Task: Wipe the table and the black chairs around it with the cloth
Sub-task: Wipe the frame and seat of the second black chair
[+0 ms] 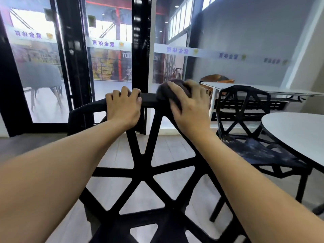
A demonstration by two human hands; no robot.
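Observation:
A black chair [140, 162] with an open triangular lattice back stands right in front of me. My left hand [123, 106] grips the top rail of its back, fingers curled over the bar. My right hand [188, 104] holds a dark grey cloth [166, 92] bunched over the same rail, further right. A second black chair [249, 123] stands to the right, its seat dusty. The white round table [298, 130] shows at the right edge.
A white rectangular table [263, 87] stands behind the second chair, a brown seat beyond it. Glass doors with black frames [73, 64] fill the left and centre background. The floor is pale tile.

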